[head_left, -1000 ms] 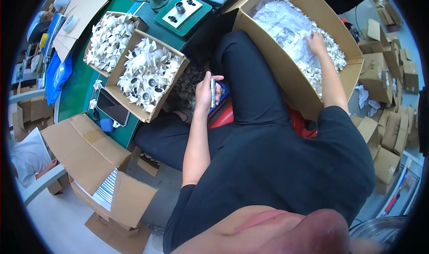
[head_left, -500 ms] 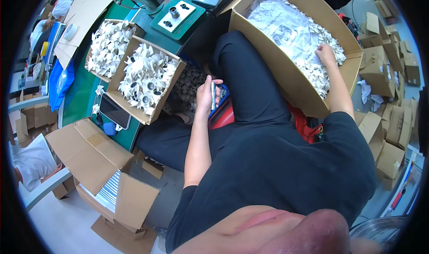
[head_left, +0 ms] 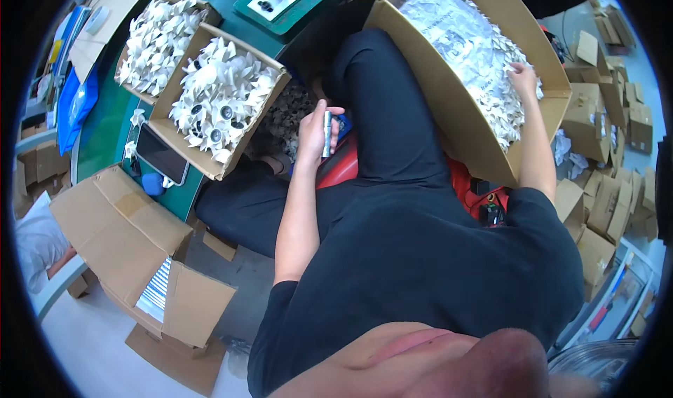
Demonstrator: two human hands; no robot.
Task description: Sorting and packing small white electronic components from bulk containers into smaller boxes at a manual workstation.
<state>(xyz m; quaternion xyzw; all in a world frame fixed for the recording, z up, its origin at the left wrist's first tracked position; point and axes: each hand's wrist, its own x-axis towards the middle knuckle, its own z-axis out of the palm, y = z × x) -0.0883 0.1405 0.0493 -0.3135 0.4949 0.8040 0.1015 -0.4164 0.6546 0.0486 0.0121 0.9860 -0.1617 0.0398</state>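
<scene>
My left hand [head_left: 310,135] is closed around a short silver metal rod [head_left: 327,133], held upright over my lap; whether it is one rod or more I cannot tell. At the right, my right hand [head_left: 523,80] reaches into a large cardboard box [head_left: 420,65] of small white bladed parts [head_left: 501,128]. Its fingers are bent together at the heap's right side, and what they hold is too small to make out. A crumpled clear plastic bag [head_left: 452,40] covers much of the heap. Left of my lap, a smaller carton [head_left: 242,149] holds white impellers, several with dark round centres.
Another carton of white impellers [head_left: 160,44] and a dark-screened phone [head_left: 161,154] lie on the green table [head_left: 102,135]. A green fixture [head_left: 284,5] stands at its far end. Lower left, an open carton [head_left: 200,303] holds rows of silver rods. Stacked boxes [head_left: 596,118] stand at right.
My right hand has shifted slightly within the box, its fingers now nearer the right edge of the white heap. The left hand keeps its rod. The whole view has shifted a little.
</scene>
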